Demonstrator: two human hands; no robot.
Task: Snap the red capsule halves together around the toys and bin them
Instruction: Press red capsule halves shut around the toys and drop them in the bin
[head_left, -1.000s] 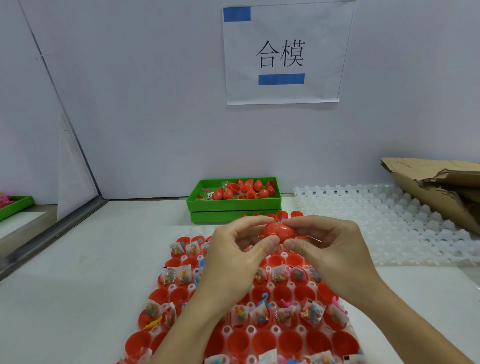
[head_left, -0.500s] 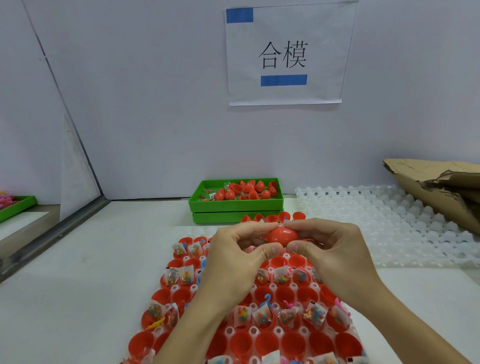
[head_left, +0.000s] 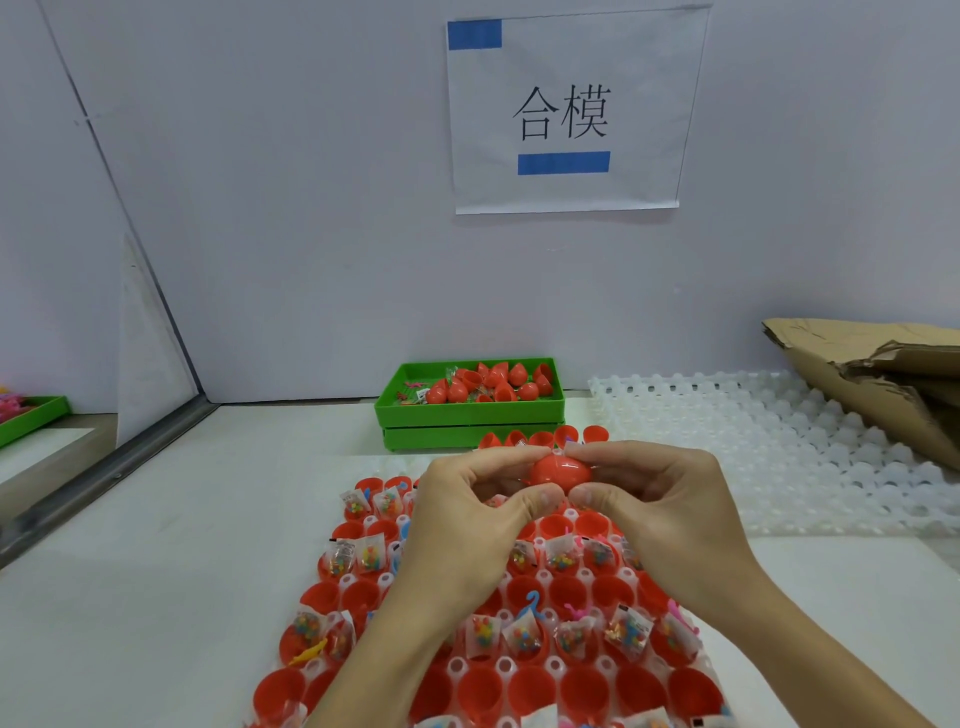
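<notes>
While my left hand (head_left: 467, 512) and right hand (head_left: 657, 506) pinch the red capsule (head_left: 561, 469) from either end, it sits above the far end of the capsule tray (head_left: 524, 670). I judge the halves joined, seam unconfirmed. Next comes a final squeeze, then a carry beyond the tray to the green bin (head_left: 470, 410), already holding closed capsules.

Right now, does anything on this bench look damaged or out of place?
Yes, the cardboard box at the far right looks crushed and torn, sagging onto the white tray. Loose toys and open halves lie among capsules in the green bin.
</notes>
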